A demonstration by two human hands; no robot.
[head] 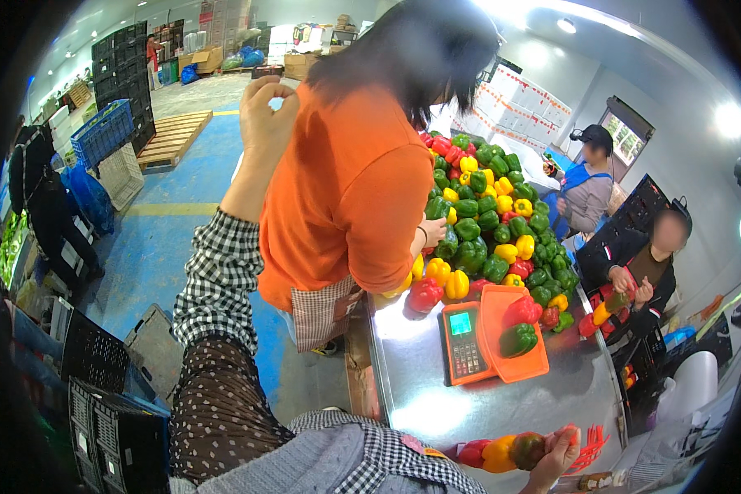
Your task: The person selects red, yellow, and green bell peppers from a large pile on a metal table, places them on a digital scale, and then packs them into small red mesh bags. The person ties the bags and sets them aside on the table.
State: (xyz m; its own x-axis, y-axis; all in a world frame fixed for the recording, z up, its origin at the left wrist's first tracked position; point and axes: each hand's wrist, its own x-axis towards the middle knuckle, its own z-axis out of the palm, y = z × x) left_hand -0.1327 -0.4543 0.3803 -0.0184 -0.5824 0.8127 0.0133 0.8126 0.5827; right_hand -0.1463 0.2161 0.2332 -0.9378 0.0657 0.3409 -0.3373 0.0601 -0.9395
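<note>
My left hand is raised high at the left, in a checkered sleeve, beside the back of a co-worker in orange. Its thumb and fingertips meet in a ring, and I see nothing between them. Low on the right, my right hand grips the end of a row of bell peppers: red, yellow and dark green-red. They seem to be in a clear bag, but the wrap is hard to make out. Beyond that hand lies a bunch of red ties. An orange digital scale carries a red pepper and a green pepper on its tray.
A metal table bears a large heap of mixed peppers. The orange-clad co-worker stands close at its left side. Two other people work across it. Black crates stand at lower left, a wooden pallet farther back.
</note>
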